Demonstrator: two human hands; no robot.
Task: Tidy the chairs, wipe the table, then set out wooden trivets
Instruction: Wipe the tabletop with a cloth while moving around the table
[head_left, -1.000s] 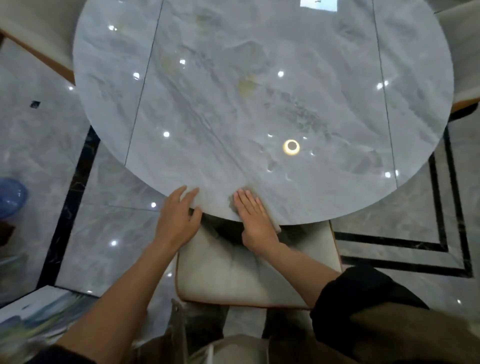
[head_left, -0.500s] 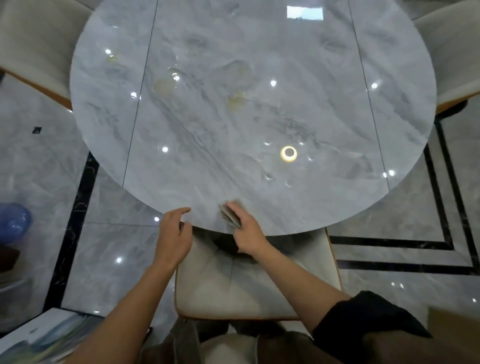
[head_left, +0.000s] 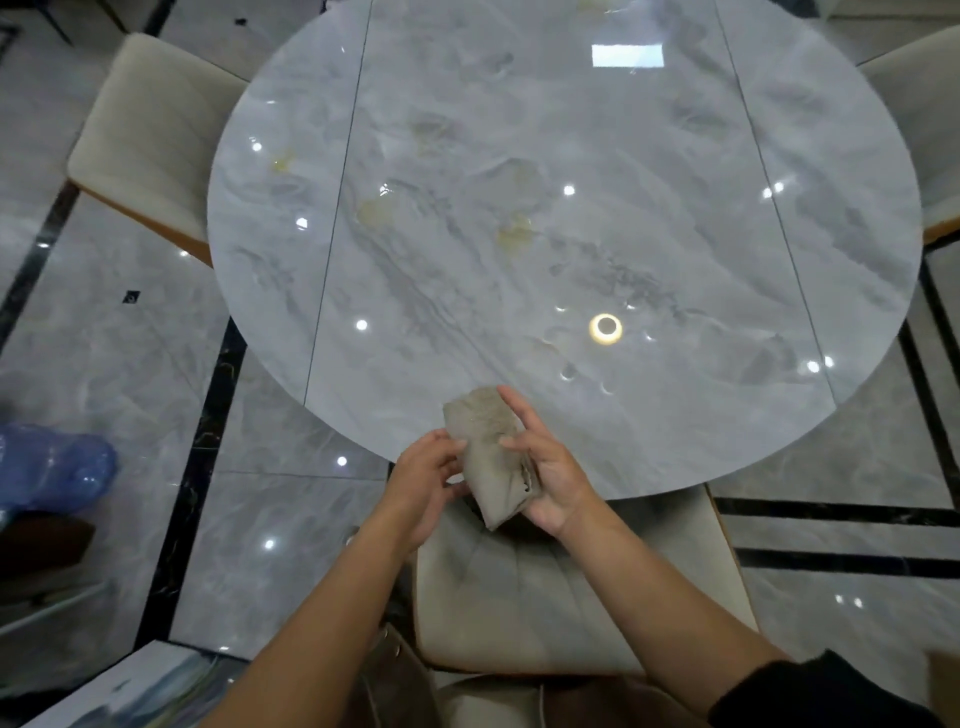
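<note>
Glossy marble bench (head_left: 571, 260) ahead; both hands' grip, left hand (head_left: 423, 486) and right hand (head_left: 550, 475), closes around a limp, light cloth (head_left: 491, 449) mid-fold.

Crumpled beige cloth (head_left: 491, 452) over table edge (head_left: 675, 488)

Glossy grey marble floor (head_left: 104, 374) is crossed by black inlay strips (head_left: 213, 415). A blue plastic bag (head_left: 52, 467) is seen at left, a printed box (head_left: 130, 691) bottom-left.
</note>
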